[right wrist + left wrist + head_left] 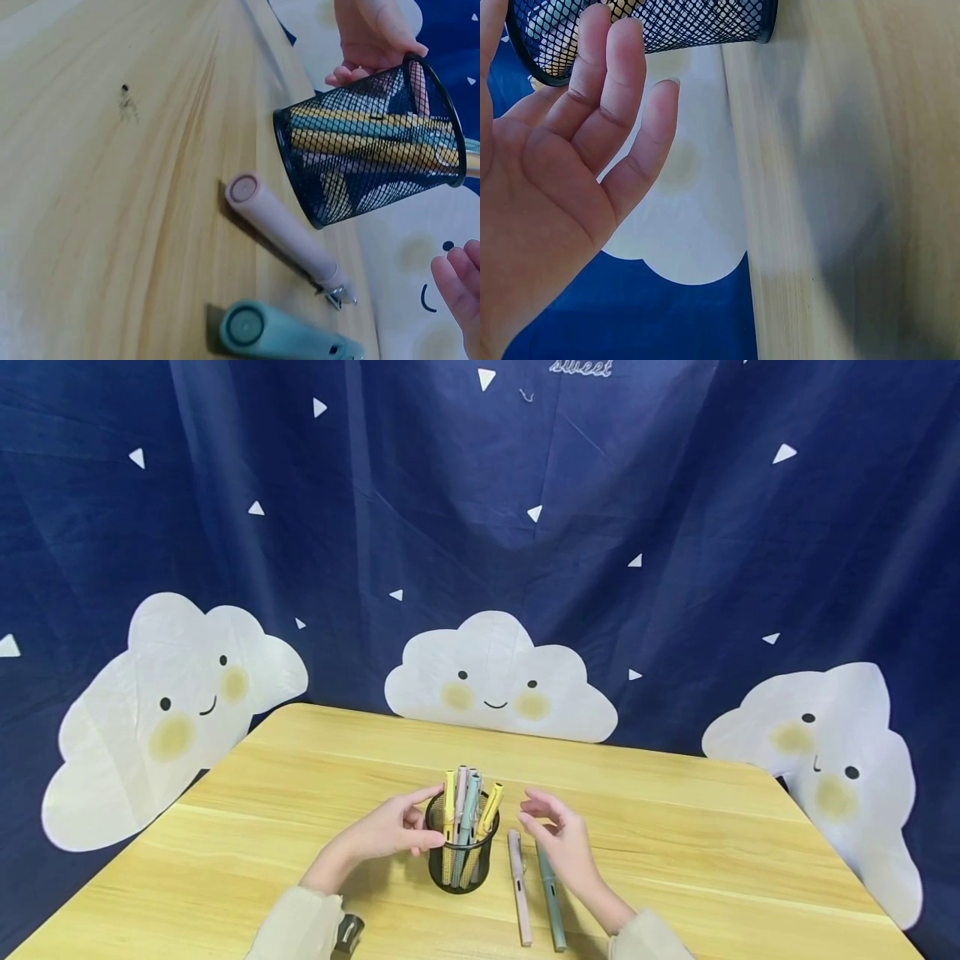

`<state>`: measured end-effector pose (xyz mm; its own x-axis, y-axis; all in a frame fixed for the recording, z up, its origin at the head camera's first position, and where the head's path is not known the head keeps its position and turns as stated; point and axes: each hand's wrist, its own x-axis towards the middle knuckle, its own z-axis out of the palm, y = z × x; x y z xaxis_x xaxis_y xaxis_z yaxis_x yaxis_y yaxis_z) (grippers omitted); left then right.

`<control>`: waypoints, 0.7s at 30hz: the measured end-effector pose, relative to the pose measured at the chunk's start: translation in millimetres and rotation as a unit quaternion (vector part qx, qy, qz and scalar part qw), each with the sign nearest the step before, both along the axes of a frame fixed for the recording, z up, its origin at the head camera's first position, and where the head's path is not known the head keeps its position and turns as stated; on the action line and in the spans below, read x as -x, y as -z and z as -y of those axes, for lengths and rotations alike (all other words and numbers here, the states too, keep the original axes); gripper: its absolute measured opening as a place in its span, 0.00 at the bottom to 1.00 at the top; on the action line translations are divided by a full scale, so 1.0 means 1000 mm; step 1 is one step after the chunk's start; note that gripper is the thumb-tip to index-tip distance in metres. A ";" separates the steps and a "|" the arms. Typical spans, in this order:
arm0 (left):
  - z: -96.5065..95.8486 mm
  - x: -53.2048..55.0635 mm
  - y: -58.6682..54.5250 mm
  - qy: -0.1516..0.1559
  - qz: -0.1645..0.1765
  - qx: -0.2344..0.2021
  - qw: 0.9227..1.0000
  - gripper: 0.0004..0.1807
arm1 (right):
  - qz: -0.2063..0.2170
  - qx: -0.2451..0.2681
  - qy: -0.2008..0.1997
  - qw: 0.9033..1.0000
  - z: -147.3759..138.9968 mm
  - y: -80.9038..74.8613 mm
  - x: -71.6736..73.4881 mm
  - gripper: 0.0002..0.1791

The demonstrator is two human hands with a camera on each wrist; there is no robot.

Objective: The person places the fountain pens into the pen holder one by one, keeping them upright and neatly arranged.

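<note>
A black mesh pen holder stands on the table, with yellow, pink and teal pens upright in it. My left hand holds its left side, thumb at the near rim and index finger at the far rim. In the left wrist view, other fingers lie by the mesh. My right hand is just right of the holder, fingers loosely bent and nothing in them. Beneath it, a teal pen lies on the wood, its upper end partly covered. Left of that lies a pink pen.
The wooden table extends back to a dark blue curtain printed with smiling clouds. A small black object shows beside the left sleeve. Dark specks mark the tabletop in the right wrist view.
</note>
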<state>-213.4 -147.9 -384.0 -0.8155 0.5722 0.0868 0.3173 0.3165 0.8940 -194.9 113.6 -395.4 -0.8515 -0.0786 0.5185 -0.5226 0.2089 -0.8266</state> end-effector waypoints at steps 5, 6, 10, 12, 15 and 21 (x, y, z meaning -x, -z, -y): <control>0.000 0.001 0.000 0.003 -0.001 -0.002 1.000 0.44 | 0.001 0.015 -0.005 1.000 -0.007 0.007 0.003 0.16; 0.000 0.001 0.000 0.003 -0.001 -0.002 1.000 0.44 | 0.001 0.014 -0.002 1.000 -0.008 0.008 0.003 0.16; 0.000 0.000 0.001 0.001 0.000 -0.003 1.000 0.44 | 0.011 0.008 0.009 1.000 -0.011 0.009 0.003 0.16; 0.000 0.000 0.000 0.001 0.000 -0.003 1.000 0.44 | 0.018 0.004 0.014 1.000 -0.013 0.009 0.003 0.16; 0.000 -0.002 -0.001 0.000 0.002 -0.006 1.000 0.44 | 0.024 0.003 0.016 1.000 -0.016 0.011 0.002 0.15; -0.001 -0.001 -0.001 0.001 0.003 -0.005 1.000 0.45 | 0.033 -0.005 0.021 0.999 -0.019 0.009 -0.003 0.15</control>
